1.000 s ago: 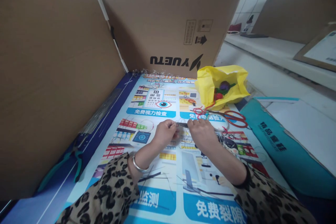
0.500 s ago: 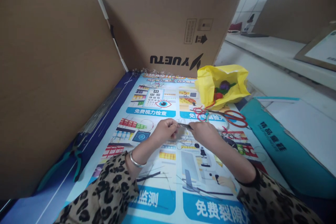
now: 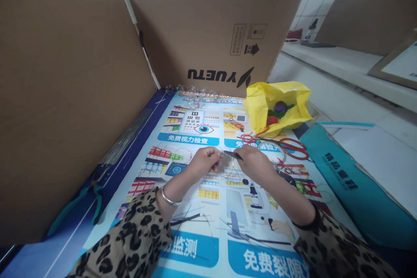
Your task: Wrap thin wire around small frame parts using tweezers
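Above the middle of the printed sheet (image 3: 208, 200), both my hands are close together. My left hand (image 3: 205, 161) is closed in a pinch on a thin wire (image 3: 223, 151), which barely shows at the fingertips. My right hand (image 3: 257, 163) is wrapped round a dark pointed tool (image 3: 233, 155); its handle is hidden in the fist, so its exact kind is unclear. The tool's tip points left, right at the wire by my left fingertips. A fine curved strand hangs below the tool.
A yellow bag (image 3: 257, 110) with coloured yarn, red-handled scissors (image 3: 295, 147) and a teal box (image 3: 345, 173) stand to the right. Teal-handled pliers (image 3: 97, 202) and a bundle of wires (image 3: 125, 139) lie left. Cardboard walls (image 3: 211, 21) rise behind and left; dark strips (image 3: 185, 220) lie in front.
The dark tool's tip has shifted slightly and shows a little more from my right fist. My left hand keeps its pinch. The whole view has moved slightly.
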A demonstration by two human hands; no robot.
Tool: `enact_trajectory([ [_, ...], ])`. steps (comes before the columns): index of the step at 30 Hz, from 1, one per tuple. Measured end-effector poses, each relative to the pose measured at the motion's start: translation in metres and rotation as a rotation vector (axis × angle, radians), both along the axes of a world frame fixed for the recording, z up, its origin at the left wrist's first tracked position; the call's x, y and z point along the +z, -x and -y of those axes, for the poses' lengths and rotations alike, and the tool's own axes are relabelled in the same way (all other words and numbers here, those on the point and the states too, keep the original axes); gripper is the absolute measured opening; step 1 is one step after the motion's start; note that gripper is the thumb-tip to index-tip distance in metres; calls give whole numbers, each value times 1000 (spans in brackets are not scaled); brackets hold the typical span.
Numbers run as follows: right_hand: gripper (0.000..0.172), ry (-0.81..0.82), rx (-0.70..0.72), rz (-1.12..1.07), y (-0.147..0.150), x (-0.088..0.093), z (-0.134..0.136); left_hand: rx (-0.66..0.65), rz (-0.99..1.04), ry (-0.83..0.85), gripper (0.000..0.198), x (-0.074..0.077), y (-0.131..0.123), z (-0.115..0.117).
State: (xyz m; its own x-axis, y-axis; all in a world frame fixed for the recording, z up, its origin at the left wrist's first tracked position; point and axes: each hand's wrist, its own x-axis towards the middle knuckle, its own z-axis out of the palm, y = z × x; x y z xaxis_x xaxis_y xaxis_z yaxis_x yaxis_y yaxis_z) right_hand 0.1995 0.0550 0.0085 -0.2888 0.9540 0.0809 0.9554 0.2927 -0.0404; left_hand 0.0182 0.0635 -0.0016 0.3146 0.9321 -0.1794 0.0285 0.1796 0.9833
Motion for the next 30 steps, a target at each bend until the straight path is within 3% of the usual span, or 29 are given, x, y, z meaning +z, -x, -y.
enact_trajectory([
  [6,23,-67,131,-9,-3,-6,-3,-74,-2,-18,15,-2,6,-2],
  [14,18,-300,291,59,-7,-10,-3,-233,35,60,18,-1,12,-2],
  [22,8,-397,346,106,-6,-10,-4,-315,40,48,24,2,16,-2],
  [30,9,-392,369,68,-4,-14,-2,-379,25,58,23,5,19,-2],
])
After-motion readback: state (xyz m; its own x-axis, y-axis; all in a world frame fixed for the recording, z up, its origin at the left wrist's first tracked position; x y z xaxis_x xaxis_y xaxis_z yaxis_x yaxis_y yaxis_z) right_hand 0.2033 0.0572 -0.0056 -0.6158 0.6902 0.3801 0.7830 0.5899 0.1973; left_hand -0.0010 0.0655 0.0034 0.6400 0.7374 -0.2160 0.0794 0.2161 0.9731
